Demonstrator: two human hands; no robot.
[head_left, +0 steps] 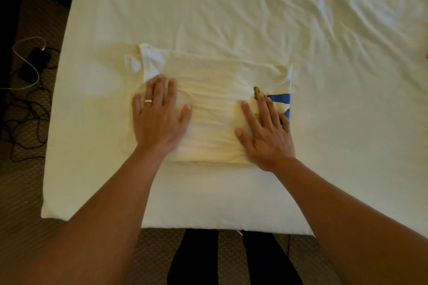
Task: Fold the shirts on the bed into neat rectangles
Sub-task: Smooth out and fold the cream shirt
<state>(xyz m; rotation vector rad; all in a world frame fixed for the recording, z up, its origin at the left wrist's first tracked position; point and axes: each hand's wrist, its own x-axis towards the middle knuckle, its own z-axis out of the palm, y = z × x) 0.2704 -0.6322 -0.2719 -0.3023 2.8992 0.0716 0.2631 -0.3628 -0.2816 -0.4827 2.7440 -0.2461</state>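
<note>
Both forearms reach out; my left hand (158, 112) and right hand (266, 133) press flat, fingers spread, on the folded cream cotton shirt (213, 109) near the white-sheeted bed's (231, 18) near edge.

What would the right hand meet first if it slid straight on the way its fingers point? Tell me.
The right hand lies flat on the folded shirt, fingers pointing away and slightly left. It would likely cross the shirt's far edge first, then only the bare bed sheet.
</note>
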